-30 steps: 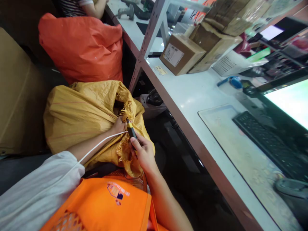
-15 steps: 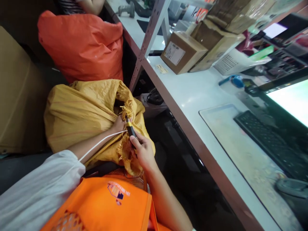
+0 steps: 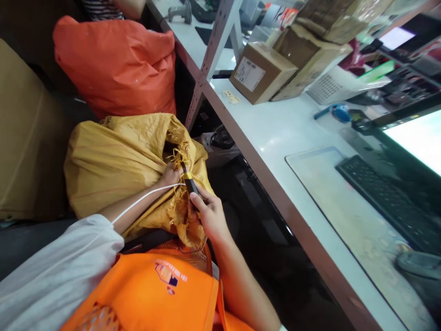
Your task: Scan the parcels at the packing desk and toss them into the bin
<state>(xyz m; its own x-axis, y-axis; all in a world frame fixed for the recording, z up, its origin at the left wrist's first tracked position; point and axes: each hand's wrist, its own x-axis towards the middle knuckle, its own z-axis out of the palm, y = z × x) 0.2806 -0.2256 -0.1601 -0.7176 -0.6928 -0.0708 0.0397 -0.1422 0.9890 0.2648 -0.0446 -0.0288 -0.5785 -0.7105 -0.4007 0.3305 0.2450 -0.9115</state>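
Note:
A yellow woven sack (image 3: 110, 161) bulges in front of me, its frayed mouth bunched up. My left hand (image 3: 173, 174) is closed round the gathered sack cloth, partly hidden by frayed strands. In my right hand (image 3: 210, 209) is a black-handled tool with a yellow band (image 3: 190, 185); its tip lies among the strands beside my left fingers, so its exact kind does not show. A thin white strip (image 3: 144, 202) runs from the tool's side back over my left forearm.
Behind the yellow sack stands an orange-red sack (image 3: 117, 64), with a person's arm (image 3: 131, 7) beyond it. A large cardboard box (image 3: 27, 138) is at left. The white desk (image 3: 272, 138) on the right carries cartons (image 3: 262, 73), a keyboard (image 3: 382, 202) and a mouse (image 3: 418, 264).
My right hand and the tool have shifted slightly right, and the tool's tip has drawn a little away from my left fingers. The left hand keeps its hold on the sack.

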